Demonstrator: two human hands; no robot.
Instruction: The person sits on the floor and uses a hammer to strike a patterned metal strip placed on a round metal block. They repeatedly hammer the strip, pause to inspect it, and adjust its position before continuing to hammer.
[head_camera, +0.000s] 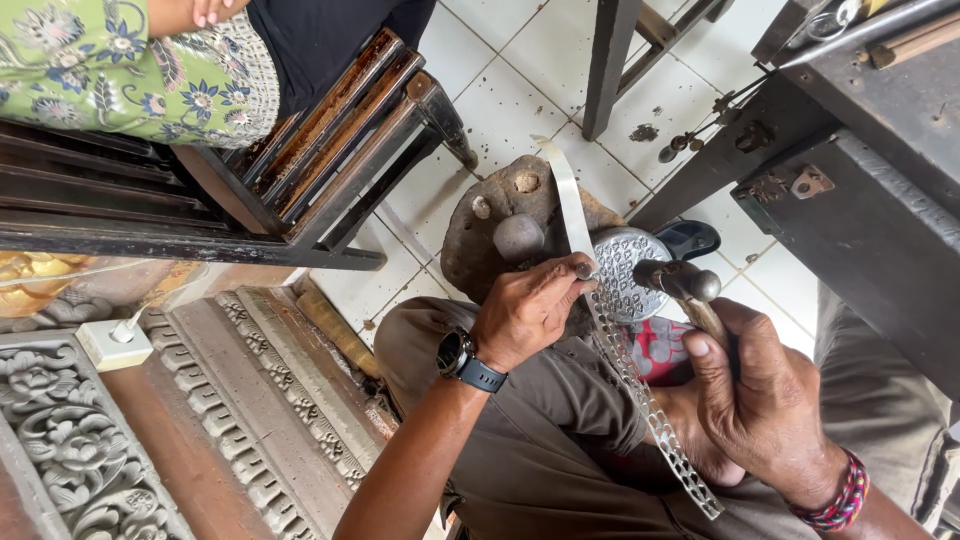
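A dark wooden workbench (880, 210) is filling the right side of the view, and a slatted wooden chair (300, 170) is taking up the upper left, with another person in a green floral garment (130, 70) sitting on it. Carved wooden panels (200, 430) are lying along the lower left on the white tiled floor (500, 100).

The person is sitting with olive-trousered knees (540, 430) either side of a rounded block of stone or wood (500, 225), which is standing on the floor between the chair and the bench. A round perforated metal disc (625, 270) is resting against the block's right edge.

The left hand (525, 310), wearing a dark wristwatch (465, 358), is pinching a small punch (583, 268) against a long thin metal strip (620, 360). The strip is running from above the block down across the lap, plain at its upper end and pierced with small holes along its lower length.

The right hand (765, 400), with a red beaded bracelet (838, 498) on its wrist, is gripping a hammer (690, 285) by the handle, its metal head hanging just right of the punch, close to the disc.
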